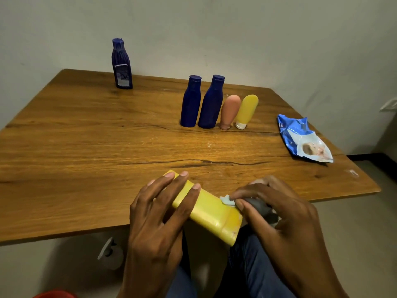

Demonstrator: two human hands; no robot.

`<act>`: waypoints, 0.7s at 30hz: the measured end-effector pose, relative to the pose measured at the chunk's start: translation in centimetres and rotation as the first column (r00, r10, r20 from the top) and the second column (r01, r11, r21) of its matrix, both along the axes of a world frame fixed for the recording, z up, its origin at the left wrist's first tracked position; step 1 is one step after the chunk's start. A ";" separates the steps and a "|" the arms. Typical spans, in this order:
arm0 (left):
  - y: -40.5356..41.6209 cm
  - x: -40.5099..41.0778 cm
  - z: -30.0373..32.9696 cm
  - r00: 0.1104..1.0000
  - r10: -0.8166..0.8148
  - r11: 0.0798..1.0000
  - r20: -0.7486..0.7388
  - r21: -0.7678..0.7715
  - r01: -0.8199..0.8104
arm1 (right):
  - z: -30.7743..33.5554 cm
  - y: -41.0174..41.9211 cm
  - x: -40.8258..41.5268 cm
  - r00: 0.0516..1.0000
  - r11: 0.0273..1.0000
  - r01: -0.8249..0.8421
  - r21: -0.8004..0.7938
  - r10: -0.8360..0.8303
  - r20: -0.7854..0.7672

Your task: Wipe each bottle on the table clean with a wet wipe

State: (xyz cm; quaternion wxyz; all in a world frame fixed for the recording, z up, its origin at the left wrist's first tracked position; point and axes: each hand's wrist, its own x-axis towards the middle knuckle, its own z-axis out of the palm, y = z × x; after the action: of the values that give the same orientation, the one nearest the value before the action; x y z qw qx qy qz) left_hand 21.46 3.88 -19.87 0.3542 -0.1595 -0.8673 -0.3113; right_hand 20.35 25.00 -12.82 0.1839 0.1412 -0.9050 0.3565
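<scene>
My left hand [159, 214] grips a flat yellow bottle [211, 210] over the table's near edge, fingers wrapped across its far end. My right hand [277, 214] pinches a crumpled, greyed wet wipe [228, 200] against the bottle near its cap end. Two dark blue bottles [191, 102] [211, 103] stand side by side mid-table. Beside them a pink tube [229, 111] and a yellow tube [246, 110] stand cap-down. A third blue bottle [121, 64] with a label stands alone at the far left.
A blue wet-wipe pack [305, 139] lies opened on the right side of the wooden table [86, 147]. A wall runs behind the table. Something red [55, 294] shows at the bottom left on the floor.
</scene>
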 end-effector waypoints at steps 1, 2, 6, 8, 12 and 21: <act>0.0 0.1 0.0 1.000 0.003 1.000 0.002 0.006 -0.003 | 0.0 0.0 0.1 1.000 1.000 -0.003 -0.010 0.003 -0.003; -0.1 0.0 0.0 1.000 0.006 1.000 0.001 0.012 -0.006 | 0.1 -0.1 0.4 1.000 1.000 -0.017 -0.022 0.017 -0.012; -0.5 -0.1 -0.1 1.000 0.014 1.000 0.003 0.011 -0.014 | 0.5 -1.0 2.7 0.995 0.996 -0.078 0.038 0.080 -0.055; -0.3 0.0 -0.1 1.000 0.009 1.000 0.003 0.007 -0.009 | 0.6 -1.3 3.3 0.992 0.994 -0.082 0.070 0.088 -0.087; 0.1 0.1 0.1 1.000 -0.002 1.000 -0.014 0.001 0.002 | 0.8 -0.7 1.9 0.997 0.998 -0.051 0.034 0.053 -0.052; -0.3 0.0 -0.1 0.999 0.027 0.997 -0.047 0.067 -0.024 | 1.7 -0.4 3.0 0.992 0.994 -0.090 0.068 0.095 -0.085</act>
State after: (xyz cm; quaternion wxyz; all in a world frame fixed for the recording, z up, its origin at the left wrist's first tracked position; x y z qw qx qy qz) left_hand 21.50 3.58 -20.00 0.3840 -0.1439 -0.8497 -0.3313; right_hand 23.37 24.56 -11.17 0.2026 0.2044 -0.8994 0.3291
